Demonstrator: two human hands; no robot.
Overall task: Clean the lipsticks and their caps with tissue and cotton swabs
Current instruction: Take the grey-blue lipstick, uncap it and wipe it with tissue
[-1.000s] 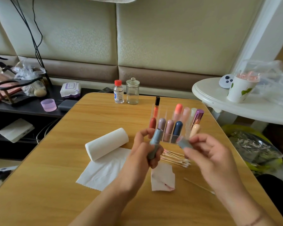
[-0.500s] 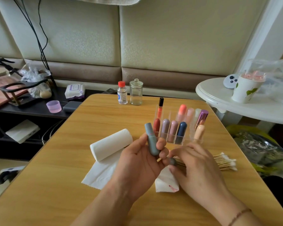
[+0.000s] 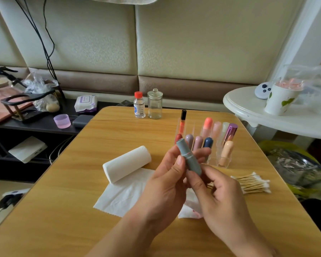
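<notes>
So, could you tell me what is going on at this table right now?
A person is cleaning lipsticks. Both hands hold one grey-blue lipstick above the wooden table: the left hand grips its middle and the right hand pinches its lower end. Its cap appears to be on. More lipsticks stand in a clear organizer behind. A tissue roll and a loose sheet lie to the left, a pile of cotton swabs to the right.
</notes>
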